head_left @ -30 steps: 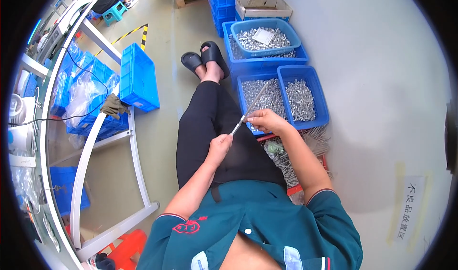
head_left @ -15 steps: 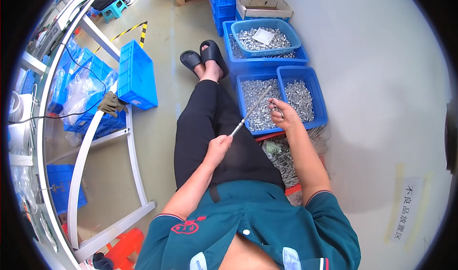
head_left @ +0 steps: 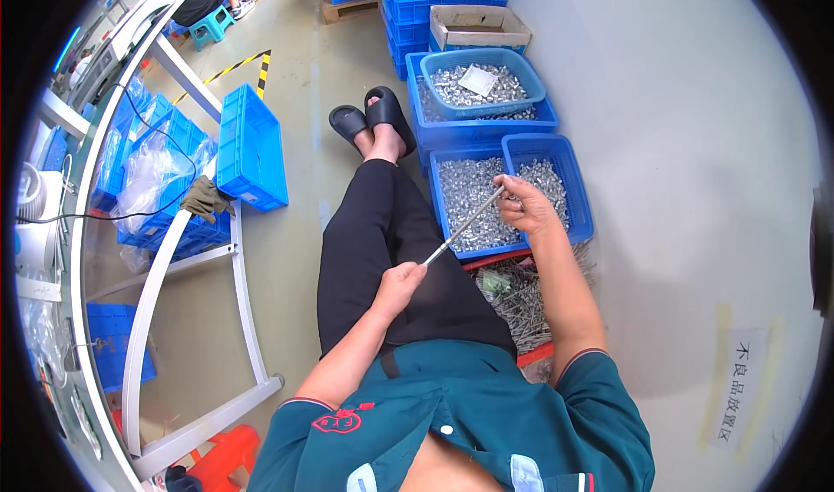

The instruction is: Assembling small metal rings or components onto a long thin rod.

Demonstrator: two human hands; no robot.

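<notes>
My left hand (head_left: pixel 400 290) is closed around the lower end of a thin metal rod (head_left: pixel 466 228) over my lap. The rod slants up and away to the right, with a lighter sleeve-like section near my left hand. My right hand (head_left: pixel 528 209) is closed, thumb and fingers pinching at the rod's far tip. Whether a small part is also inside those fingers I cannot make out. Behind the right hand stands a blue divided basket (head_left: pixel 580 198) of small silvery metal fittings (head_left: pixel 465 188). Many long thin metal rods (head_left: pixel 528 314) lie in a red container below my right forearm.
Beyond the basket, a light-blue basin (head_left: pixel 532 101) of fittings rests in a blue crate (head_left: pixel 486 127). Further back are a cardboard box (head_left: pixel 480 30) and stacked blue crates (head_left: pixel 404 32). On the left are a white-framed workbench (head_left: pixel 155 318) and a blue crate (head_left: pixel 252 149). A person sits far left.
My right hand has moved to the rod's far tip, where before it was apart from the rod on its right. The rod stays in my left hand, slightly lower in view.
</notes>
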